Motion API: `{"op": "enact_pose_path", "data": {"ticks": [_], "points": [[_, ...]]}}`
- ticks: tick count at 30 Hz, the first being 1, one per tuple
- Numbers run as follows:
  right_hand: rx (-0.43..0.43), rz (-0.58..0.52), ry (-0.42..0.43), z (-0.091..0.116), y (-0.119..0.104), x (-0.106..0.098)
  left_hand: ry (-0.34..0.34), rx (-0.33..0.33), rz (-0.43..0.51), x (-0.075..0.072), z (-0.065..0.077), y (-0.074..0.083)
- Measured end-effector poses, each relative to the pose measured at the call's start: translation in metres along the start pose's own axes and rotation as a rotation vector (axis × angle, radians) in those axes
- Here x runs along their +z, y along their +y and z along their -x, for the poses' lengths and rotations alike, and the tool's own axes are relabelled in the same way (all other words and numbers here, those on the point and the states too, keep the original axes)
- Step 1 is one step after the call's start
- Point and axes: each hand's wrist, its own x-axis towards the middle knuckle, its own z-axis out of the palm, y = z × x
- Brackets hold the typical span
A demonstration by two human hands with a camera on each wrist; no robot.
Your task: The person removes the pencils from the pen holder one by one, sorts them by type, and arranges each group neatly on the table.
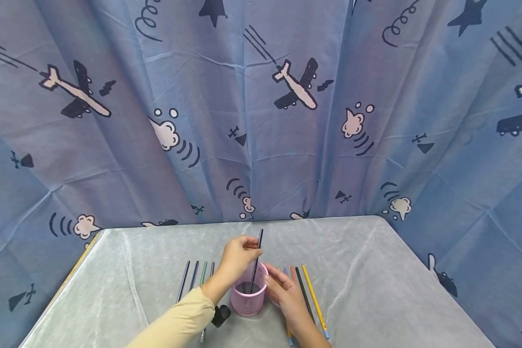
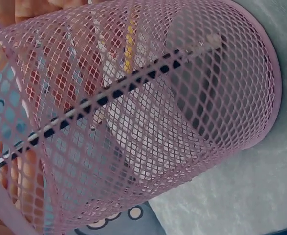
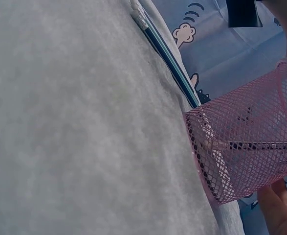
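A pink mesh pencil cup (image 1: 248, 303) stands on the table. My left hand (image 1: 239, 256) is above it, pinching a dark striped pencil (image 1: 255, 270) near its upper end. Through the mesh in the left wrist view, the same pencil (image 2: 104, 95) slants inside the cup, its pale eraser end close to the base. At the cup's right side my right hand (image 1: 289, 295) holds the wall near the rim, thumb in front. Its fingers (image 3: 275, 208) also show against the mesh in the right wrist view.
Left of the cup lie several dark and green pencils (image 1: 183, 280). On the right lie a yellow pencil (image 1: 315, 299), a black pencil (image 1: 304, 292) and others partly behind my right hand. A grey cloth covers the table (image 1: 374, 290); a blue patterned curtain (image 1: 261, 121) hangs behind.
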Motion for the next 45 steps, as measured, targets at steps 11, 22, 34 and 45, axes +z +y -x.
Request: {"op": "enact_pose_path", "data": {"ticks": [11, 22, 34, 45], "points": [[-0.002, 0.014, -0.004, 0.001, -0.001, 0.001, 0.044, -0.028, 0.048, -0.007, -0.001, 0.005], [0.007, 0.023, 0.013, 0.000, 0.000, 0.000, 0.076, -0.005, 0.169, -0.026, 0.002, 0.027], [0.009, 0.001, 0.009, 0.001, 0.000, 0.001, 0.130, 0.001, 0.244, -0.047, 0.000, 0.039], [0.009, 0.017, 0.010, 0.000, 0.001, 0.001, 0.185, -0.009, 0.337, -0.070, 0.005, 0.042]]}}
